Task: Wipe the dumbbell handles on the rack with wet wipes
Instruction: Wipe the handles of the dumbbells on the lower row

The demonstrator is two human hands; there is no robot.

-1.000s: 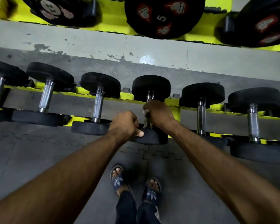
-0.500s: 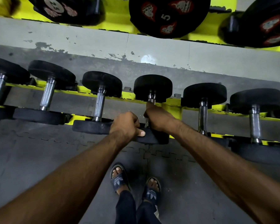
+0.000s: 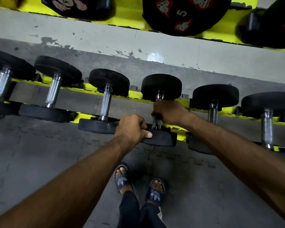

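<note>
A row of black dumbbells with steel handles lies on a yellow rack (image 3: 135,94). On the middle dumbbell (image 3: 161,86), my left hand (image 3: 132,129) grips the near weight head, thumb on its front face. My right hand (image 3: 169,111) is wrapped round the steel handle of that same dumbbell, high up near the far head. A bit of pale wet wipe (image 3: 155,120) shows under its fingers; most of it is hidden by the hand.
Neighbouring dumbbells sit close on the left (image 3: 106,102) and right (image 3: 213,111). Weight plates (image 3: 183,14) hang on a yellow upper rail. My feet in dark slides (image 3: 123,179) stand on the grey puzzle-mat floor (image 3: 39,153) below the rack.
My right hand slid down the handle toward the near head, then back up toward the far head. My left hand has kept its grip on the near head.
</note>
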